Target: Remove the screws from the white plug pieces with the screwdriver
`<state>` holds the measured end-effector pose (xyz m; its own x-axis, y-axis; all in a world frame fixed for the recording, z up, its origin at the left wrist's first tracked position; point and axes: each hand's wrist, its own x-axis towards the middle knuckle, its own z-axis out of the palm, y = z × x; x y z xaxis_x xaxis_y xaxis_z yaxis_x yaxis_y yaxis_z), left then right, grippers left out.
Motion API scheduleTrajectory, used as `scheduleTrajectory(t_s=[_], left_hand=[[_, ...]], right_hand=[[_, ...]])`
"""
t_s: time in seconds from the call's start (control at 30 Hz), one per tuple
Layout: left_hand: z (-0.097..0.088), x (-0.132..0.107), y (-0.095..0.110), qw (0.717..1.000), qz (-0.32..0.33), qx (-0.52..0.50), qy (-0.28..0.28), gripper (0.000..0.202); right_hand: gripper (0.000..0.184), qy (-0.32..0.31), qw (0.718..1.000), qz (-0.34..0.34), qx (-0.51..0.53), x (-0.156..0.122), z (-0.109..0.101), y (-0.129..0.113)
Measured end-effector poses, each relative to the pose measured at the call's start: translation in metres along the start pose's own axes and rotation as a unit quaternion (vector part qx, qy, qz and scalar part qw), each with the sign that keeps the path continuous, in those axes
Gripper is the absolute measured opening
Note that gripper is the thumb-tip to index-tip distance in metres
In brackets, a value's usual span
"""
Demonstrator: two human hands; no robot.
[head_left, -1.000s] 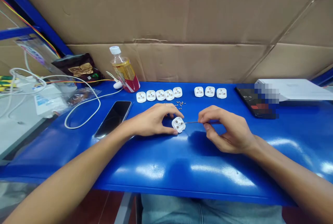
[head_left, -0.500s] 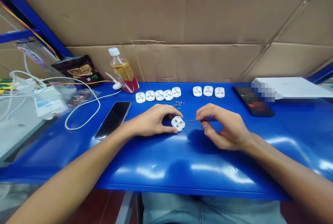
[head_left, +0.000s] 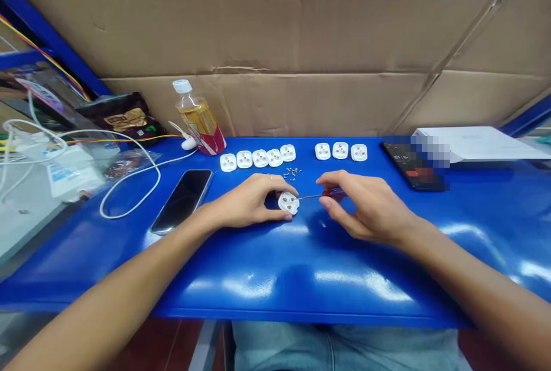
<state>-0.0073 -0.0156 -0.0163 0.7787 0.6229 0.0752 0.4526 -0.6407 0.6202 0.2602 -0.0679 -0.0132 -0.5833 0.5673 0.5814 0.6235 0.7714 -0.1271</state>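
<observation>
Head view: pinches white piece point(head_left: 288, 203) by opposite edges in left hand point(head_left: 253, 202), over blue table point(head_left: 241, 270); grasps screwdriver point(head_left: 326, 193) in right hand point(head_left: 371, 210). Treat piece as light, stiff, probably slick; grip by rim.

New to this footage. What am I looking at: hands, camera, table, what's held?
No robot here: these are a person's two bare hands, seen from a camera worn on their head, looking forward and down.

The left hand holds a small white plastic part with metal pieces between thumb and fingers. The right hand holds a thin-shafted, reddish-handled, screwdriver-like tool, its tip at that part.

On the glossy blue table, beyond the hands, lie five similar white parts, three more to the right, and scattered small metal screws. A flat black phone lies at left, near a clear plastic bottle of yellow drink.
</observation>
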Motion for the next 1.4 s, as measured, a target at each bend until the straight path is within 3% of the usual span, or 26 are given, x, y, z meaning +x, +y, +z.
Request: scheduleTrajectory(t_s=[0.1, 0.27, 0.43, 0.7, 0.8, 0.93, 1.03, 1.17, 1.4], left_hand=[[0.001, 0.0, -0.001, 1.0, -0.01, 0.004, 0.003, 0.039], [0.003, 0.001, -0.002, 1.0, -0.02, -0.009, 0.008, 0.04], [0.003, 0.001, -0.003, 1.0, -0.018, -0.023, 0.011, 0.042], [0.005, 0.002, -0.002, 0.999, -0.007, -0.048, 0.001, 0.044], [0.004, 0.001, -0.003, 0.999, -0.001, -0.048, -0.007, 0.043], [0.003, 0.0, -0.005, 0.998, -0.004, -0.054, -0.015, 0.045], [0.001, -0.001, -0.005, 0.998, -0.002, -0.055, -0.021, 0.047], [0.0, -0.002, -0.005, 0.998, -0.002, -0.05, -0.028, 0.047], [0.0, -0.001, -0.006, 0.998, -0.009, -0.062, -0.019, 0.056]], right_hand=[[0.02, -0.02, 0.997, -0.01, -0.072, -0.001, -0.001, 0.002], [0.015, -0.068, 0.998, -0.003, -0.01, 0.0, -0.004, 0.004], [0.018, -0.097, 0.994, -0.047, 0.005, 0.004, -0.01, 0.005], [0.015, 0.004, 1.0, 0.015, 0.025, 0.0, 0.003, 0.006], [0.015, -0.013, 0.999, -0.003, 0.05, 0.001, 0.002, 0.005], [0.016, -0.044, 0.994, -0.079, 0.054, 0.004, -0.007, 0.005], [0.016, -0.034, 0.993, -0.113, 0.022, 0.004, -0.009, 0.007], [0.015, 0.016, 0.993, -0.11, -0.038, 0.001, -0.004, 0.008], [0.022, 0.011, 0.996, -0.088, 0.029, 0.003, -0.003, 0.001]])
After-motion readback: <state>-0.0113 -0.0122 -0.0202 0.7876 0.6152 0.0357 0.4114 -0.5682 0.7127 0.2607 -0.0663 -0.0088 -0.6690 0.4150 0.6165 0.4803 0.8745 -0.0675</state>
